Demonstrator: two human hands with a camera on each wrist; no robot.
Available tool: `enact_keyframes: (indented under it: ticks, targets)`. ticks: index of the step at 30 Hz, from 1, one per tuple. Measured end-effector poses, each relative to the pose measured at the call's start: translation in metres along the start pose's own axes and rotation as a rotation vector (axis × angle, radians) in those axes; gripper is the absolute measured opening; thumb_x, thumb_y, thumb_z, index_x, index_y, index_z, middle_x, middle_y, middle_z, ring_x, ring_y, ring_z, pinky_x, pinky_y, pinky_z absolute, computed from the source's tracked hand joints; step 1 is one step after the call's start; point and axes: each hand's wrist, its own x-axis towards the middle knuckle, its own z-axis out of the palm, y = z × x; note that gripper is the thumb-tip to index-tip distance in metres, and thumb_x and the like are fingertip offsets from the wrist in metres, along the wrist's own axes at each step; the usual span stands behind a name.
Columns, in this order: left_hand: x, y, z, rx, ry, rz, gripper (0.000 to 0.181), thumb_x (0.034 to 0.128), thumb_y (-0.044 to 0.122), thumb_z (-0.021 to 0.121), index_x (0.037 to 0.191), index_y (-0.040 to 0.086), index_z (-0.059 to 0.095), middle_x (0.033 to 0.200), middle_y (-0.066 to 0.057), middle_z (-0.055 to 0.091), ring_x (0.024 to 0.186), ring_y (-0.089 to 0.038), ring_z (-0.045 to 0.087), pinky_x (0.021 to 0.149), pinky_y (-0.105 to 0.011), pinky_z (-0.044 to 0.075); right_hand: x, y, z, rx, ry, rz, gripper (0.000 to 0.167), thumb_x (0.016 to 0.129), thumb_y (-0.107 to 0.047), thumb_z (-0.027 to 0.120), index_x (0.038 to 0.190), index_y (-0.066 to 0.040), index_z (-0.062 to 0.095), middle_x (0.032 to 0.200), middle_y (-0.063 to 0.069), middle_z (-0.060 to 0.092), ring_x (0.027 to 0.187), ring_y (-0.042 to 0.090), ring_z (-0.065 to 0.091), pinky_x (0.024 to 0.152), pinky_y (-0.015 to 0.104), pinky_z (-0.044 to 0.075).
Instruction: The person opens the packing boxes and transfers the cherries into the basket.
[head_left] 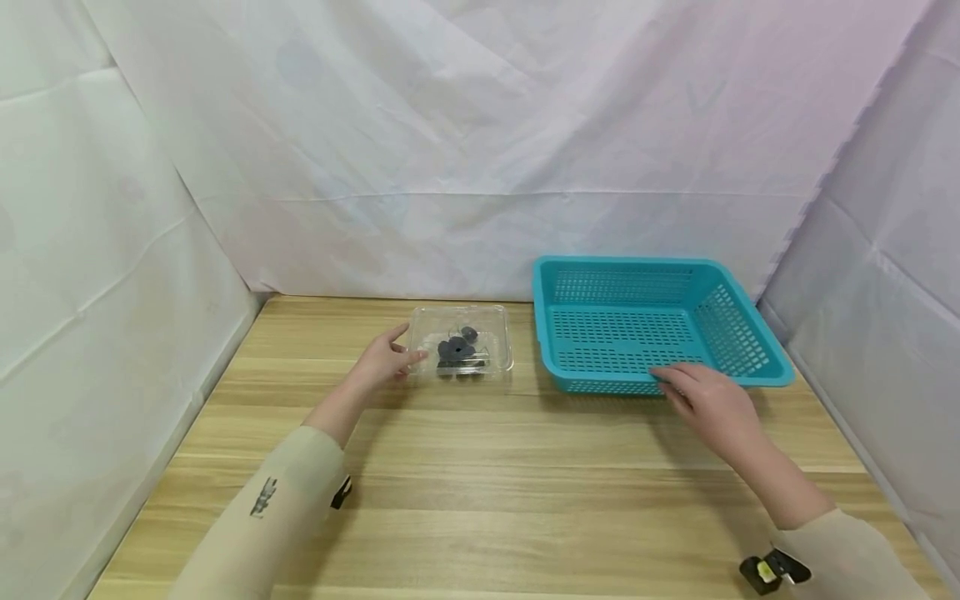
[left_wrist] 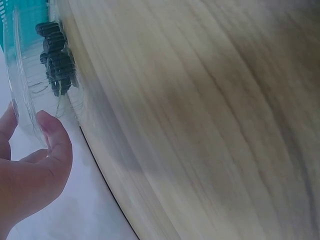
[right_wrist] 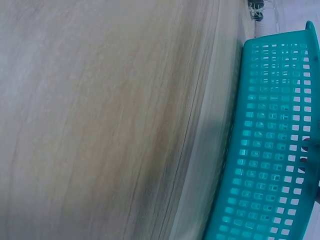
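In the head view, a clear plastic box stands at the back of the table with several small black round pieces inside. My left hand grips its left side; the left wrist view shows the thumb on the near side of the box wall and other fingers beyond it. To the right is a turquoise plastic basket with perforated walls. My right hand holds its front rim, fingers over the edge. Through the holes of the basket wall, dark bits of fingers show in the right wrist view.
A wood-grain table lies under everything. White cloth hangs behind it, with more cloth along the left and right sides. The basket's back edge is close to the rear cloth. Both forearms wear light sleeves with black straps near the wrists.
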Motion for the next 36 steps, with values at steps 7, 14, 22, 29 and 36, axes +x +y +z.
enact_keyframes:
  ticks: [7, 14, 22, 29, 36]
  targets:
    - [0.008, 0.001, -0.002, 0.02, 0.006, -0.001, 0.081, 0.0919, 0.017, 0.07, 0.156, 0.01, 0.021, 0.123, -0.023, 0.053, 0.08, -0.024, 0.06, 0.082, -0.045, 0.054, 0.0, -0.001, -0.003, -0.008, -0.018, 0.007, 0.067, 0.104, -0.053, 0.026, 0.107, -0.005, 0.072, 0.094, 0.009, 0.071, 0.082, 0.029, 0.067, 0.064, 0.046, 0.056]
    - [0.013, 0.002, 0.0, -0.02, -0.011, -0.033, 0.081, 0.0925, 0.017, 0.07, 0.157, 0.012, 0.02, 0.124, -0.021, 0.05, 0.075, -0.019, 0.058, 0.08, -0.042, 0.056, 0.013, -0.01, -0.003, 0.022, 0.026, -0.009, 0.067, 0.103, -0.055, 0.031, 0.109, -0.001, 0.07, 0.104, 0.015, 0.069, 0.095, 0.034, 0.064, 0.078, 0.052, 0.053]
    - [0.02, 0.007, 0.0, -0.086, -0.009, -0.032, 0.08, 0.0936, 0.015, 0.068, 0.157, 0.013, 0.019, 0.124, -0.021, 0.047, 0.074, -0.016, 0.053, 0.08, -0.042, 0.055, 0.071, -0.04, 0.009, 0.076, 0.037, -0.097, 0.064, 0.103, -0.052, 0.031, 0.113, -0.001, 0.069, 0.109, 0.015, 0.068, 0.101, 0.035, 0.061, 0.085, 0.053, 0.05]
    - [0.026, 0.009, -0.001, -0.106, -0.007, -0.068, 0.08, 0.0937, 0.016, 0.068, 0.157, 0.016, 0.019, 0.125, -0.019, 0.048, 0.076, -0.017, 0.055, 0.08, -0.04, 0.055, 0.112, -0.062, 0.027, 0.112, 0.029, -0.184, 0.03, 0.089, -0.022, 0.072, 0.111, -0.003, 0.07, 0.107, 0.013, 0.068, 0.102, 0.032, 0.062, 0.086, 0.051, 0.05]
    - [0.029, 0.01, -0.005, -0.147, 0.002, -0.088, 0.078, 0.0946, 0.014, 0.066, 0.157, 0.017, 0.02, 0.126, -0.019, 0.051, 0.072, -0.015, 0.054, 0.076, -0.036, 0.055, 0.142, -0.085, 0.044, 0.089, -0.046, -0.19, 0.025, 0.088, -0.021, 0.073, 0.108, -0.006, 0.072, 0.102, 0.009, 0.07, 0.095, 0.027, 0.064, 0.082, 0.046, 0.052]
